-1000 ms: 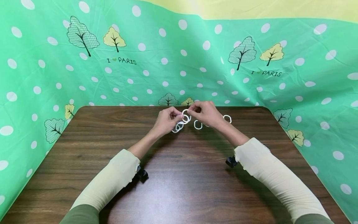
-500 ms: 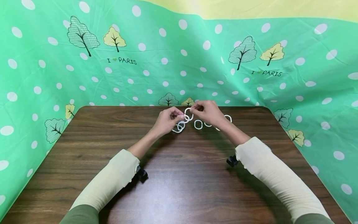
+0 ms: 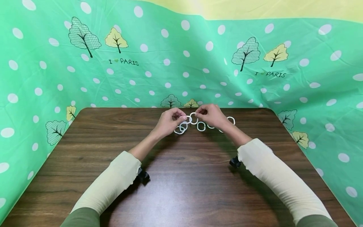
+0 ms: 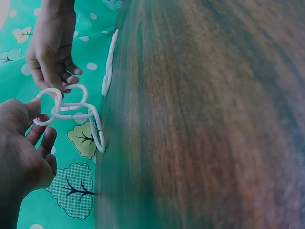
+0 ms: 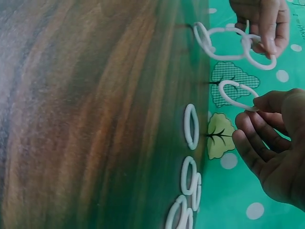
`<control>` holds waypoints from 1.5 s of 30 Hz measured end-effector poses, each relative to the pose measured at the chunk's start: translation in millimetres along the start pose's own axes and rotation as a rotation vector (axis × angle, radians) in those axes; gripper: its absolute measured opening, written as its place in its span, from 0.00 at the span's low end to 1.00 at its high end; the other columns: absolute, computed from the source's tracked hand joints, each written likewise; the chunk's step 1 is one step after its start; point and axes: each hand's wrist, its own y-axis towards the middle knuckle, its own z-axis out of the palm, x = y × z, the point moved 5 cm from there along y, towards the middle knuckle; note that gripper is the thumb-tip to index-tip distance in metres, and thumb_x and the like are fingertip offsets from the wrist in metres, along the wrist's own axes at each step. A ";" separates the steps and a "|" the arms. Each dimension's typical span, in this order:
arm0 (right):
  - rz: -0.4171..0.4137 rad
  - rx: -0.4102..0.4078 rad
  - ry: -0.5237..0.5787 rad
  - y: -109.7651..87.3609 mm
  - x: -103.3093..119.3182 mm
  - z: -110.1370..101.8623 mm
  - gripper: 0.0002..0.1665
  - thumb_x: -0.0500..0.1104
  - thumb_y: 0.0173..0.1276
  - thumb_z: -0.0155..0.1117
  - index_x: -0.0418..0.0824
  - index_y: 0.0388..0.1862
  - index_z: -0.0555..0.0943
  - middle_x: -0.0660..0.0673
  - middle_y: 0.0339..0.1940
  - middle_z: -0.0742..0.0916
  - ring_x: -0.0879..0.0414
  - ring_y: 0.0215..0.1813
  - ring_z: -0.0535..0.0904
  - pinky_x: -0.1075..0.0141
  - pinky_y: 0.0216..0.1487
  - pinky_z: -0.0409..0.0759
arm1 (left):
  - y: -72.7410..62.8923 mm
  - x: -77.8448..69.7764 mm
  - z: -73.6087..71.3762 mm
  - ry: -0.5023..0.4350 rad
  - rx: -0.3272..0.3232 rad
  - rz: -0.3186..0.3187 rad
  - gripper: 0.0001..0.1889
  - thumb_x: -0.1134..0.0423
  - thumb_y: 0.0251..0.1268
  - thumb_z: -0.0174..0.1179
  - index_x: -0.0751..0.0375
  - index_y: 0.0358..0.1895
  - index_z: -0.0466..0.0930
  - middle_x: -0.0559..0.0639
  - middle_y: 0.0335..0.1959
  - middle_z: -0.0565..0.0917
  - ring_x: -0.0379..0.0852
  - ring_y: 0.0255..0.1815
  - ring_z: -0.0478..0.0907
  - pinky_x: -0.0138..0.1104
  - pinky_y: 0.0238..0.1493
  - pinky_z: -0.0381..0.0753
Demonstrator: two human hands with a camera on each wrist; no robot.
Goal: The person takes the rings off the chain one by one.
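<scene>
Dark wooden table point(image 3: 181, 189) against green polka-dot tree-print backdrop point(image 3: 158, 56), evenly lit.

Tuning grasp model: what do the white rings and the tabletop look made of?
White rings: most likely plastic, smooth and slightly glossy; thin, uniform, each with a split, and the linked ones hold their shape in the left hand.
Table: dark wood-grain surface with a soft sheen, probably laminate; real wood can't be ruled out.

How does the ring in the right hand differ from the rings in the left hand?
The single ring pinched by the right hand is loose and joined to nothing; the chain held by the left hand is several rings linked. The single ring is wholly in the air; the chain's lower end reaches the table. Both are white plastic.
</scene>
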 end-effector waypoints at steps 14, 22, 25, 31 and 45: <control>0.019 0.025 -0.059 3.6 -14.6 16.8 0.11 0.44 0.81 0.73 0.38 0.48 0.95 0.41 0.39 0.96 0.51 0.41 0.89 0.62 0.46 0.81 | 0.2 -0.5 0.4 0.002 -0.018 -0.008 0.06 0.63 0.79 0.72 0.61 0.49 0.90 0.53 0.40 0.90 0.41 0.39 0.82 0.31 0.45 0.81; 0.103 -0.023 -0.049 8.8 -29.8 10.7 0.13 0.46 0.82 0.73 0.39 0.51 0.95 0.39 0.47 0.97 0.45 0.51 0.92 0.55 0.56 0.85 | -0.7 -2.1 -0.3 0.002 -0.020 0.004 0.05 0.63 0.79 0.73 0.60 0.49 0.91 0.53 0.41 0.90 0.43 0.40 0.83 0.30 0.45 0.81; 0.125 -0.029 -0.025 10.2 -35.3 8.2 0.13 0.45 0.83 0.72 0.38 0.52 0.94 0.38 0.47 0.97 0.44 0.48 0.94 0.57 0.51 0.86 | -0.9 -1.7 -0.9 0.002 -0.022 0.006 0.05 0.63 0.79 0.73 0.61 0.49 0.90 0.53 0.41 0.90 0.43 0.40 0.83 0.31 0.45 0.81; 0.170 -0.059 -0.028 11.4 -48.6 3.5 0.14 0.45 0.83 0.71 0.36 0.52 0.94 0.36 0.45 0.96 0.46 0.44 0.94 0.64 0.44 0.83 | -0.9 -0.9 -1.5 0.003 -0.022 0.002 0.05 0.63 0.79 0.72 0.60 0.49 0.90 0.52 0.41 0.89 0.43 0.40 0.82 0.30 0.45 0.81; 0.246 -0.053 -0.071 9.5 -62.0 -1.8 0.14 0.48 0.81 0.73 0.37 0.48 0.96 0.38 0.40 0.97 0.53 0.37 0.89 0.63 0.41 0.80 | -0.9 -2.9 1.3 -0.006 -0.009 0.002 0.05 0.62 0.80 0.72 0.59 0.49 0.90 0.52 0.41 0.90 0.41 0.41 0.83 0.30 0.46 0.81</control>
